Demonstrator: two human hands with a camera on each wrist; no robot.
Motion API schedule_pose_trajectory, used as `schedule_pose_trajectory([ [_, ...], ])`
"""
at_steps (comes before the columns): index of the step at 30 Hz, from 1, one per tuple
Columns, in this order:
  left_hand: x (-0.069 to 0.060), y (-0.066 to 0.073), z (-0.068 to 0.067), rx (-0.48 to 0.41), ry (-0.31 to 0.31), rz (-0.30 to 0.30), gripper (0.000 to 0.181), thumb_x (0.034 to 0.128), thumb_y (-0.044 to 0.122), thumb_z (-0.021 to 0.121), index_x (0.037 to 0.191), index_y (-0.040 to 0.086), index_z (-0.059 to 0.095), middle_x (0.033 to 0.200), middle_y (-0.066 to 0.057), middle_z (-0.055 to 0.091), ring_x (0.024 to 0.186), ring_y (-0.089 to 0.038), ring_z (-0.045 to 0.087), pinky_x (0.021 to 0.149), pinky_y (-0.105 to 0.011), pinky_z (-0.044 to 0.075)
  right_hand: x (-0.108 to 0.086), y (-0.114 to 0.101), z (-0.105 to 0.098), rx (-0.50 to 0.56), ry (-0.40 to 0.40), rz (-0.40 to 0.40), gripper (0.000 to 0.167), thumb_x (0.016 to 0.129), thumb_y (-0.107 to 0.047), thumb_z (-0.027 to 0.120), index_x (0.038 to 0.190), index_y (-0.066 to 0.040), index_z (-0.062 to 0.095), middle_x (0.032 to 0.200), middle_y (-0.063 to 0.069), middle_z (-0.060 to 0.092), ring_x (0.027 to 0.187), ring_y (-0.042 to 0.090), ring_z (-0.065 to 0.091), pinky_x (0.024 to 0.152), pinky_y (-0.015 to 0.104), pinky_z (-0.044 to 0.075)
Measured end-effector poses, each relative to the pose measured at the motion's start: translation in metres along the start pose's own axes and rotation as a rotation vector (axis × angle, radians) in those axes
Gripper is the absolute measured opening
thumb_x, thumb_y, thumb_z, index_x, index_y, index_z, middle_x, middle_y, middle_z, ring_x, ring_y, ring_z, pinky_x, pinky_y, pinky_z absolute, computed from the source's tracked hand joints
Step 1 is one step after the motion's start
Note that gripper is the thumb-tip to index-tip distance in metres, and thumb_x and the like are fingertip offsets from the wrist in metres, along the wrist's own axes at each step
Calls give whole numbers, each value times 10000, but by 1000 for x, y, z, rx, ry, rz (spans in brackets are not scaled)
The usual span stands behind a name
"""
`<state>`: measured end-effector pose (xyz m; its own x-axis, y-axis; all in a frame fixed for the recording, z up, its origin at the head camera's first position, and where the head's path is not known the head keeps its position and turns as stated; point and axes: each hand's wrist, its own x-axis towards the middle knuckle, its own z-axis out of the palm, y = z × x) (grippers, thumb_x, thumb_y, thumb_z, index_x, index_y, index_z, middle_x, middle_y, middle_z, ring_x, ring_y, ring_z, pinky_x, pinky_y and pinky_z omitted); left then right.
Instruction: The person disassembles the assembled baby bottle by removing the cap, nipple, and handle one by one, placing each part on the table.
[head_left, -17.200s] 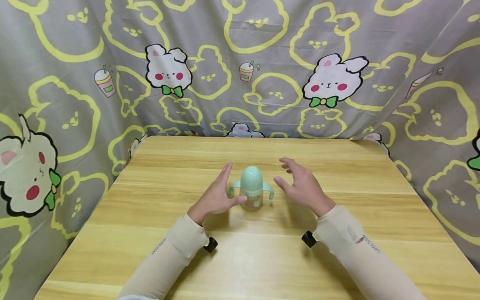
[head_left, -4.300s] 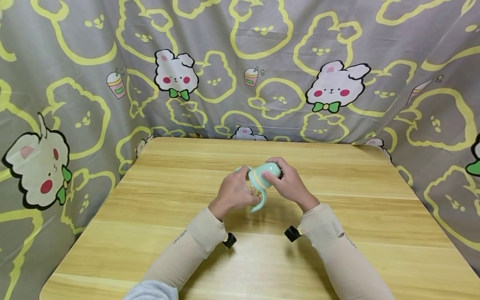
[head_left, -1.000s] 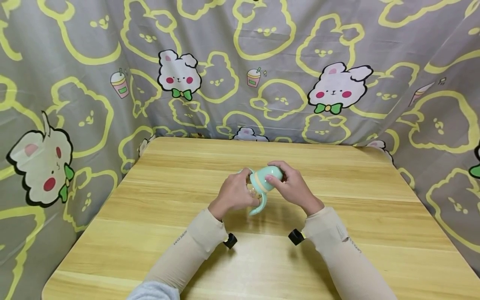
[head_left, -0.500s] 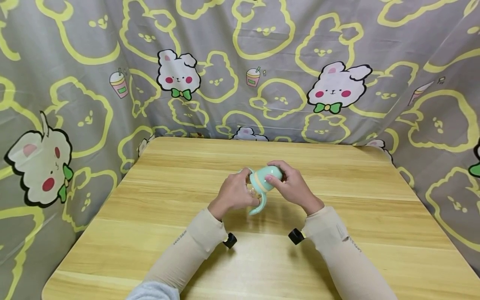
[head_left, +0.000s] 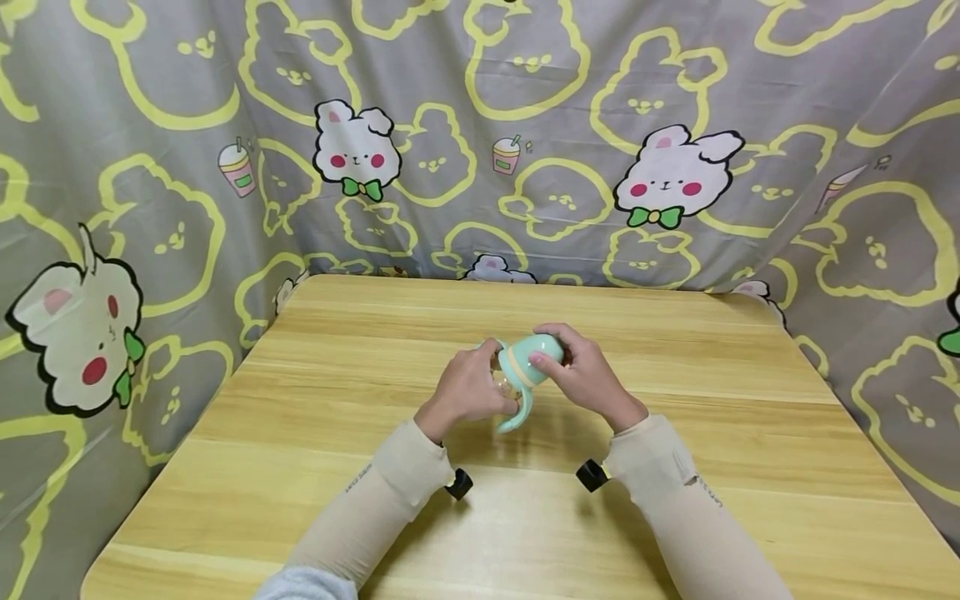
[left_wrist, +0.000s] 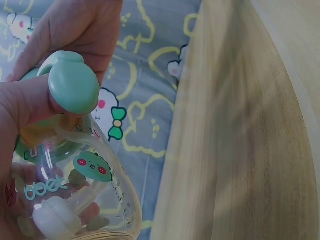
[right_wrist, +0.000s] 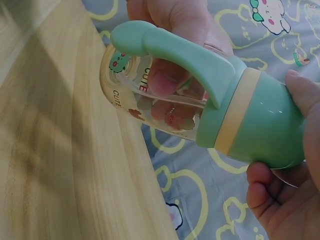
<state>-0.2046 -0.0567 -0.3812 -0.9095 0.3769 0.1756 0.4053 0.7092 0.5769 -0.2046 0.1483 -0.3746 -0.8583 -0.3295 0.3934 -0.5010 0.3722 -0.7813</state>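
A baby bottle with a mint green cap (head_left: 542, 354) and a clear printed body (left_wrist: 100, 200) is tilted above the table, its cap toward the upper right. The left hand (head_left: 468, 385) grips the clear body, between the two mint handles (right_wrist: 175, 52). Round the cap, the right hand (head_left: 588, 375) has its thumb on the near side and its fingers on the far side. A cream ring (right_wrist: 238, 110) lies between cap and handles. Through the clear wall a straw with a white weighted end (left_wrist: 56, 217) shows. Part of the body is hidden behind the left hand.
A wooden table (head_left: 300, 417) with rounded corners lies under the hands. Behind it and at both sides hangs a grey curtain (head_left: 450, 75) with cartoon prints. Small black devices (head_left: 592, 475) are attached at both wrists.
Much earlier the bottle stood upright on the table between open hands; it is now held up and tilted. Over the last second the hands and bottle have barely moved.
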Motion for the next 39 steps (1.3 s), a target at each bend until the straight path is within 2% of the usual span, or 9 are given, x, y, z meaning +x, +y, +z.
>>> schedule_pose_trajectory([
  [4, 0, -1, 0, -60, -32, -10, 652, 593, 314, 813, 1151, 100, 554, 931, -68, 647, 749, -158, 574, 645, -322, 482, 0, 0, 1, -19, 25, -24, 321, 934, -144, 645, 1225, -26, 579, 939, 140, 629, 719, 198, 575, 605, 297, 502],
  [10, -2, -3, 0, -144, -77, -7, 607, 613, 302, 815, 1129, 113, 559, 919, -63, 648, 755, -158, 581, 648, -325, 490, 0, 3, 2, -115, 61, -87, 286, 932, -172, 637, 1167, -15, 596, 857, 106, 642, 655, 157, 557, 565, 304, 485],
  [13, -4, -3, 0, -154, -81, -11, 589, 619, 301, 813, 1117, 115, 560, 886, -29, 633, 734, -156, 580, 634, -322, 490, 0, 6, 2, -144, 52, -118, 317, 963, -258, 594, 1165, -13, 591, 816, 89, 631, 615, 134, 543, 543, 296, 477],
  [17, -5, -2, 1, -150, -80, -15, 588, 626, 305, 807, 1123, 115, 558, 866, -6, 620, 712, -152, 576, 618, -316, 489, 0, 6, 2, -172, 54, -135, 466, 984, -432, 511, 1162, -9, 591, 794, 91, 631, 590, 132, 545, 541, 309, 479],
  [23, -5, 0, 5, -130, -63, -9, 598, 629, 296, 819, 1132, 105, 556, 873, -8, 628, 682, -145, 572, 589, -307, 486, 0, 1, 3, -272, 47, -55, 567, 1001, -526, 374, 1119, -23, 606, 836, 111, 651, 639, 155, 560, 599, 344, 485],
  [26, -5, 1, 6, -122, -61, -2, 587, 636, 294, 821, 1124, 108, 553, 865, 2, 618, 680, -145, 570, 585, -305, 484, 0, -2, 2, -295, 31, 15, 513, 1004, -490, 410, 1075, -28, 619, 801, 77, 634, 627, 154, 543, 582, 341, 472],
  [31, -4, 1, 6, -73, -66, -6, 635, 614, 328, 818, 1148, 112, 550, 903, -26, 629, 724, -147, 568, 617, -308, 480, 2, -5, -1, -260, -22, 101, 372, 964, -394, 549, 1050, -41, 630, 746, 45, 595, 581, 161, 520, 522, 329, 457],
  [35, -4, 0, 6, -11, -52, -6, 682, 603, 346, 823, 1176, 101, 547, 934, -71, 649, 728, -154, 562, 631, -314, 474, 2, -4, -3, -211, -71, 120, 357, 965, -370, 558, 1082, -40, 624, 756, 67, 591, 579, 175, 523, 521, 337, 465],
  [39, -3, 0, 6, 9, -43, 5, 696, 604, 349, 822, 1187, 89, 546, 950, -102, 661, 718, -154, 564, 629, -316, 474, 0, -3, -3, -187, -88, 130, 361, 972, -365, 556, 1128, -44, 614, 811, 80, 615, 613, 179, 539, 552, 343, 475],
])
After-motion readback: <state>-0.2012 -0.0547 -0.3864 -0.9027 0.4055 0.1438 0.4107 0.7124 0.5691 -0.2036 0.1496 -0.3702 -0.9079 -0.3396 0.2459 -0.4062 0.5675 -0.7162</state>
